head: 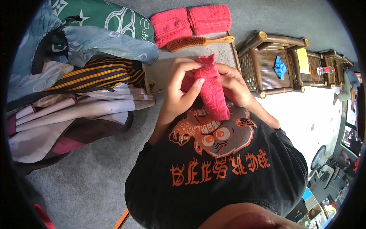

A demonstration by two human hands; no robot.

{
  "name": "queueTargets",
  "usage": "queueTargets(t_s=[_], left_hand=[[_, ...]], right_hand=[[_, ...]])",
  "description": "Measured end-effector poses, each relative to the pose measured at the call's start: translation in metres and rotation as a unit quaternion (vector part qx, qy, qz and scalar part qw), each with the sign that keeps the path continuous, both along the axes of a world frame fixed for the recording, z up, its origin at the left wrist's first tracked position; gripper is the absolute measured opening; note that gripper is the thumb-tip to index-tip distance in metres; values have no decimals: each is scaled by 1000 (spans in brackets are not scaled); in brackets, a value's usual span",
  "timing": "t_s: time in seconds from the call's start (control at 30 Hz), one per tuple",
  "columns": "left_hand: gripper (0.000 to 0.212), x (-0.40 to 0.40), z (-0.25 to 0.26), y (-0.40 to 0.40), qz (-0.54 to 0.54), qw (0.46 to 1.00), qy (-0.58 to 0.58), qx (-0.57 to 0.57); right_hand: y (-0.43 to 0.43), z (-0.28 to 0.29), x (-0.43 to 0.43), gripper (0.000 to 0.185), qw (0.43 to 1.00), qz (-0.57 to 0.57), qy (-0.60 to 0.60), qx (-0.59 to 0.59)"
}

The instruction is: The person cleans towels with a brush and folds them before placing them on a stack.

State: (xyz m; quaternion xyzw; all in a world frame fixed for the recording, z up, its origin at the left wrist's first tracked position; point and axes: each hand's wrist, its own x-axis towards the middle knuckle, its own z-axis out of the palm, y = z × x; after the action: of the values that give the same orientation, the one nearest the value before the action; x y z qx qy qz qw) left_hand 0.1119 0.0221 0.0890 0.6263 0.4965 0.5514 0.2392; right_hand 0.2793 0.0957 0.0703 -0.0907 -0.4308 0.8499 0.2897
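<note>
My left hand (pixel 181 86) grips a pink-red terry towel (pixel 211 91) in front of my chest, its thumb laid along the near face. The towel is gathered into a narrow bundle, with one end pointing up and the other hanging over my dark printed shirt (pixel 220 160). On the towel's other side, my right hand (pixel 233 81) holds its edge; some of those fingers are blurred or hidden behind the cloth. Beyond my hands, two folded pink-red towels (pixel 210 18) (pixel 171 24) lie on a small table (pixel 163 64), beside a wooden-handled bristle brush (pixel 188 42).
Barber capes (pixel 85 111) and striped cloth (pixel 97 71) drape at left, near a green printed cape (pixel 114 20). Bamboo chairs (pixel 274 68) line the right; a blue cloth (pixel 280 68) lies on the nearest. Behind them are a plastic bottle (pixel 326 70) and a person (pixel 350 81).
</note>
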Motion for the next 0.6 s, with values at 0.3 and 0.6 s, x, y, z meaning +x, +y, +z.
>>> queueTargets(t_s=[0.3, 0.6], left_hand=[[38, 7, 5, 6, -32, 996, 86, -2], [27, 10, -2, -7, -4, 999, 29, -24]], right_hand=[[2, -8, 3, 37, 996, 42, -64, -52], [-3, 5, 0, 20, 999, 39, -27, 19]])
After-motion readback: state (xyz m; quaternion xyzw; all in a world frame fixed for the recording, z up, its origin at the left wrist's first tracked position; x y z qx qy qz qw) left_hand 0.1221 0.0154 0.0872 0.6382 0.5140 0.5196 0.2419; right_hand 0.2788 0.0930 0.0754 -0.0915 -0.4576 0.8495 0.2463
